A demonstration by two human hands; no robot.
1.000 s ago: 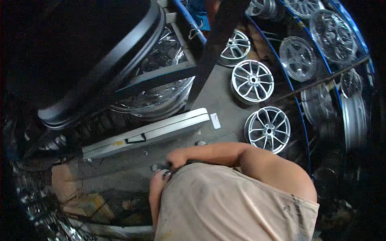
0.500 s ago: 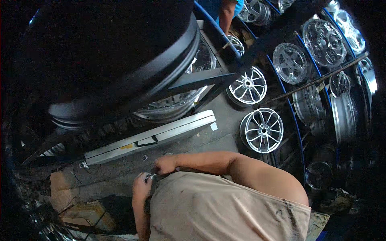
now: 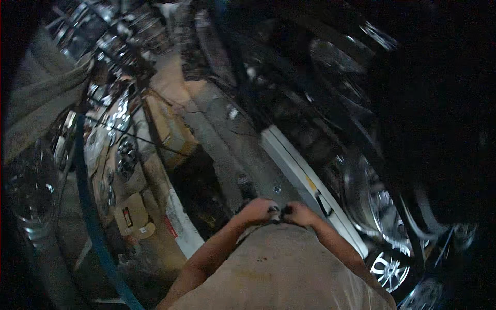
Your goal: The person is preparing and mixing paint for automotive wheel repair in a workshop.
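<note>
Close together in front of my beige shirt [image 3: 268,263], both hands are closed at about waist height. My left hand [image 3: 257,211] has its fingers curled round something small and dark that I cannot make out. Just beside it, my right hand [image 3: 300,213] is closed too, and its fingers hide whatever is in them. The narrow gap between the hands shows a small pale and dark bit, blurred by motion. Beyond my right hand lies a long, narrow silver-white case [image 3: 305,175] with a dark handle and a yellow mark.
Cardboard [image 3: 173,137] lies on the floor to the left, near a heap of shiny metal parts [image 3: 116,111]. A blue upright [image 3: 88,206] curves along the left. A silver wheel rim [image 3: 390,271] is at the lower right, with a dark rack and more rims above it.
My view has swung to the left, bringing the cardboard and metal heap in and moving the case to my right. Both hands stay closed and near each other before my body.
</note>
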